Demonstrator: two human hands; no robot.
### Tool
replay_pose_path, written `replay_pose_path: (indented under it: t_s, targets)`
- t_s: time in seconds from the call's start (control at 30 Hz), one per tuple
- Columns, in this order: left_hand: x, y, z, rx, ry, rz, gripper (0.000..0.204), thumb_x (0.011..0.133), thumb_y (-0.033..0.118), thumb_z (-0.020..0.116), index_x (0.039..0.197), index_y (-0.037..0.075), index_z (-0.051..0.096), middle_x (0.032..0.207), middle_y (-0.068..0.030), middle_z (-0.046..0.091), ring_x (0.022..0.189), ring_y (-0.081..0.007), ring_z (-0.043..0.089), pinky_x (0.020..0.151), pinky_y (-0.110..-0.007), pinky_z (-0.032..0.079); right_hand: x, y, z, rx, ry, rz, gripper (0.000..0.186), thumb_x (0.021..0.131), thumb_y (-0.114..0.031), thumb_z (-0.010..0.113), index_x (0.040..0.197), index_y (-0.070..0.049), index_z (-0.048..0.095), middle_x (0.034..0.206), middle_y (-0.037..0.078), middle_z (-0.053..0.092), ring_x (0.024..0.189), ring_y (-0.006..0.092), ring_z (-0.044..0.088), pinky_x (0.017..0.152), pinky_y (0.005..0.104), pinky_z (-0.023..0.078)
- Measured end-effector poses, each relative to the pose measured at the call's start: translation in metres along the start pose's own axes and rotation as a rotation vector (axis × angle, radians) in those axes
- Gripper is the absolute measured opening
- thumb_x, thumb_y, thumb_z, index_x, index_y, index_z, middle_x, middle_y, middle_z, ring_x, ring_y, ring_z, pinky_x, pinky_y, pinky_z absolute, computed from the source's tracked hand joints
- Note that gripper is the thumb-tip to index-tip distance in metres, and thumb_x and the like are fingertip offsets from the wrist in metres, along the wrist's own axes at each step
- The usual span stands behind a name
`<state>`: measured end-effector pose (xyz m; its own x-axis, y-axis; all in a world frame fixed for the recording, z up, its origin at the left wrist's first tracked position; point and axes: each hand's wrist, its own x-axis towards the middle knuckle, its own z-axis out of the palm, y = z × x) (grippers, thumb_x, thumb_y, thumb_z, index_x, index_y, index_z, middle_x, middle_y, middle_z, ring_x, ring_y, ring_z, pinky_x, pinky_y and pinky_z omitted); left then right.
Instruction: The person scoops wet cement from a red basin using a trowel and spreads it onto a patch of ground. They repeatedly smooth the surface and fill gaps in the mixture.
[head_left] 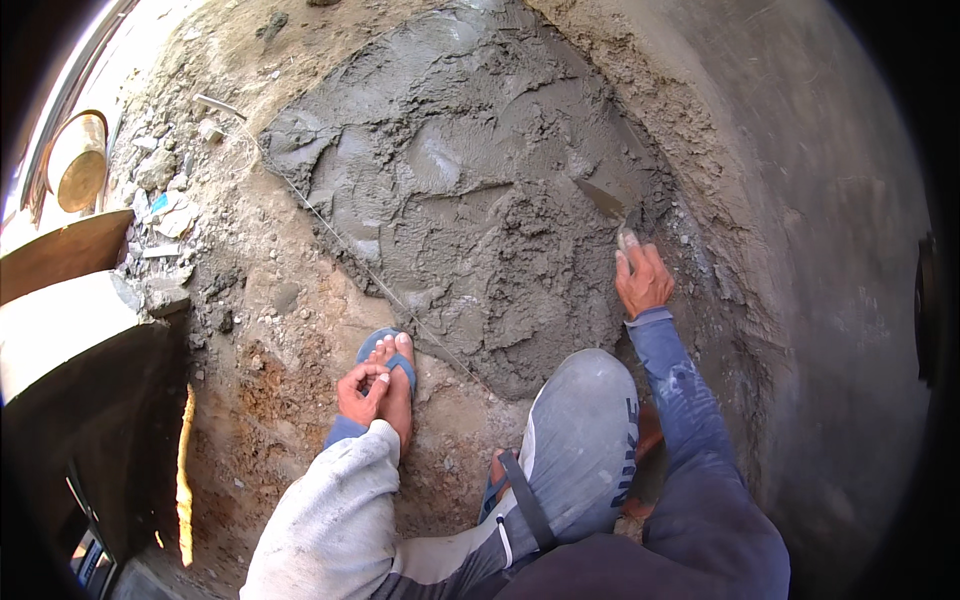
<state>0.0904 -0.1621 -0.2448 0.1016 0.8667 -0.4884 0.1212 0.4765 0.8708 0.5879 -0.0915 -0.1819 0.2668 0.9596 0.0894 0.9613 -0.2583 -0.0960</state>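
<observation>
Wet grey mortar (450, 200) is spread over the ground before me, smooth in patches and lumpy toward the right. My right hand (644, 278) is closed around the handle of a trowel (604, 198) at the mortar's right side. The trowel's blade points to the upper left and lies against the wet surface, its edge partly smeared with mortar. My left hand (362, 393) is curled closed just in front of my left foot (397, 408), with nothing visible in its fingers. That foot wears a blue flip-flop (372, 342) next to the mortar's near edge.
A string (345, 240) runs along the mortar's left edge from a short rod (219, 106). Rubble (160, 170) and a brownish bucket (78, 165) are at the left. A grey wall (820, 250) rises on the right. A yellow strip (185, 480) stands at lower left.
</observation>
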Motion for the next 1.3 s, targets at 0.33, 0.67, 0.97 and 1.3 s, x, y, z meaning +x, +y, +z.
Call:
replay_pose_path:
  t_s: [0.33,0.67,0.97,1.3]
  targets:
    - [-0.005,0.002,0.01,0.144,-0.033,-0.022,0.008,0.083,0.007,0.068,0.091,0.003,0.071,0.077,0.0012,0.065,0.068,-0.0046,0.054,0.063,-0.023,0.044,-0.033,-0.024,0.004,0.433,-0.327,0.241,0.042,0.085,-0.025,0.066,0.122,-0.005,0.063,0.112,0.02,0.067,0.107,0.0377,0.063,0.09,0.04,0.05]
    - [-0.007,0.001,0.003,0.201,-0.048,0.01,0.011,0.083,0.012,0.07,0.089,0.003,0.071,0.079,-0.0043,0.069,0.074,-0.0122,0.06,0.074,-0.028,0.049,0.105,-0.118,0.005,1.04,-0.723,0.191,0.043,0.087,-0.026,0.061,0.124,-0.004,0.062,0.072,0.005,0.061,0.049,0.0093,0.053,0.042,0.0264,0.042]
    - [-0.006,-0.003,0.004,0.162,-0.016,0.016,0.013,0.082,0.014,0.071,0.091,0.005,0.072,0.076,-0.0067,0.069,0.072,-0.0139,0.062,0.074,-0.03,0.05,0.263,-0.241,0.073,0.526,-0.068,0.176,0.035,0.088,-0.026,0.055,0.115,-0.006,0.062,0.084,0.013,0.065,0.058,0.0205,0.062,0.055,0.0344,0.055]
    - [-0.013,0.002,-0.006,0.102,-0.016,-0.102,0.01,0.083,0.01,0.069,0.09,0.003,0.071,0.079,-0.0062,0.07,0.075,-0.0111,0.062,0.075,-0.028,0.05,0.244,-0.311,0.056,0.982,-0.583,0.317,0.031,0.087,-0.027,0.05,0.098,-0.002,0.062,0.074,0.012,0.064,0.053,0.0207,0.062,0.044,0.0357,0.051]
